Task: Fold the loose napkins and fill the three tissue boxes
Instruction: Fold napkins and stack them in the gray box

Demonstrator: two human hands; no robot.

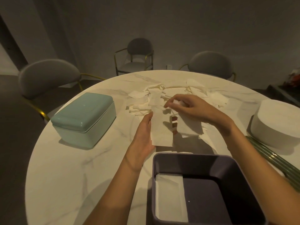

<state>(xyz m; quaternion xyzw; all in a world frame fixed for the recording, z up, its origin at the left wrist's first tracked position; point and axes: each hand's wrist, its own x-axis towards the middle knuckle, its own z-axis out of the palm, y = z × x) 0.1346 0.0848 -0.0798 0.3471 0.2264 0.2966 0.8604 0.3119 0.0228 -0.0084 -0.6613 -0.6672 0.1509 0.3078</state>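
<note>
Above the pale round counter (pixel 68 168) our left hand (pixel 143 135) cupped a folded napkin (pixel 162 129) while our right hand (pixel 186 108) pinched another loose napkin (pixel 189 127) just beside it (the heap (pixel 155 98) lay behind), the open purple box (pixel 203 161) nearest us.

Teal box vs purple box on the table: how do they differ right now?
The teal box has its lid on; the purple box is open with no lid on it. The teal box's inside is hidden; the purple box shows folded napkins along its left side, the rest bare. The teal box sits left of the hands, the purple box nearest the camera. Both are rounded rectangular boxes resting on the marble table.
</note>
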